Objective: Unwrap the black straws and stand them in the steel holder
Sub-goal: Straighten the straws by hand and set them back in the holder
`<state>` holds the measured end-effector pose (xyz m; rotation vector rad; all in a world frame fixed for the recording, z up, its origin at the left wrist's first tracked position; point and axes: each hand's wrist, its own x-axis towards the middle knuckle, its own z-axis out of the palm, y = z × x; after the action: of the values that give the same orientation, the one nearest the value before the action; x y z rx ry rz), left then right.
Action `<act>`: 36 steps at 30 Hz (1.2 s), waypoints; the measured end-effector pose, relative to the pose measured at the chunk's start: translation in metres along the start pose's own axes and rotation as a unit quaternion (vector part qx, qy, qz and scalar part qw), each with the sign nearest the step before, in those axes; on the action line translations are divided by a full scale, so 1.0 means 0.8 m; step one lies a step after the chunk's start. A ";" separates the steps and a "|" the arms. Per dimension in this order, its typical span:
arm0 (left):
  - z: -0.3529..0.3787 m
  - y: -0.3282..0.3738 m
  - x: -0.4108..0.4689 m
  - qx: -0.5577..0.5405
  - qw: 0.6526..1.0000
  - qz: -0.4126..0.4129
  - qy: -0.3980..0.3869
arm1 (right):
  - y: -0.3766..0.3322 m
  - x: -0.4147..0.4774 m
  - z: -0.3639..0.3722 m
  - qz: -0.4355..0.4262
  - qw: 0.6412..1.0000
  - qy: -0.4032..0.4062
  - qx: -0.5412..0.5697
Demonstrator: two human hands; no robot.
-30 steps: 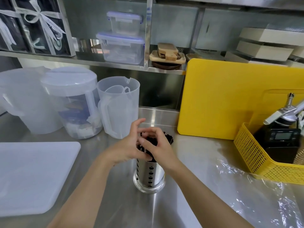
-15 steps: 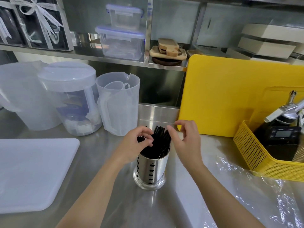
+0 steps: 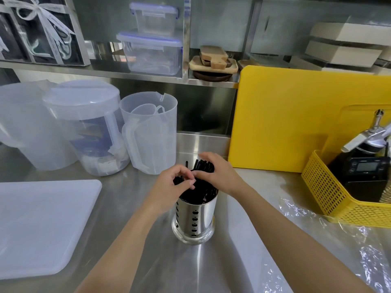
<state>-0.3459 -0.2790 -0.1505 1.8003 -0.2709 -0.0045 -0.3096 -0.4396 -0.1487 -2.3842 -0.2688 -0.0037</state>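
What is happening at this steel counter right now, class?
A person is arranging black plastic straws in a perforated cylindrical steel holder. The left hand pinches some of the straws; the right hand rests across the bundle's top. Crumpled clear plastic wrap lies on the counter to the right.

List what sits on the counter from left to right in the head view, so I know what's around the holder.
White cutting board → lidded pitcher → open measuring jug → steel holder with black straws → yellow cutting board → yellow basket.
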 end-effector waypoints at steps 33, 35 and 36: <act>0.004 0.003 -0.006 -0.012 1.000 -0.001 0.015 | -0.010 0.012 -0.013 -0.086 0.990 0.112 -0.025; 0.003 0.003 -0.006 -0.010 1.000 0.007 0.016 | -0.012 0.012 -0.022 -0.112 0.985 0.130 -0.019; 0.003 0.003 -0.006 -0.009 1.000 0.015 0.018 | -0.012 0.012 -0.027 -0.123 0.982 0.141 -0.011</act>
<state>-0.3516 -0.2807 -0.1493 1.7759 -0.2703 0.0465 -0.3006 -0.4453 -0.1255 -2.3213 -0.4248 -0.4581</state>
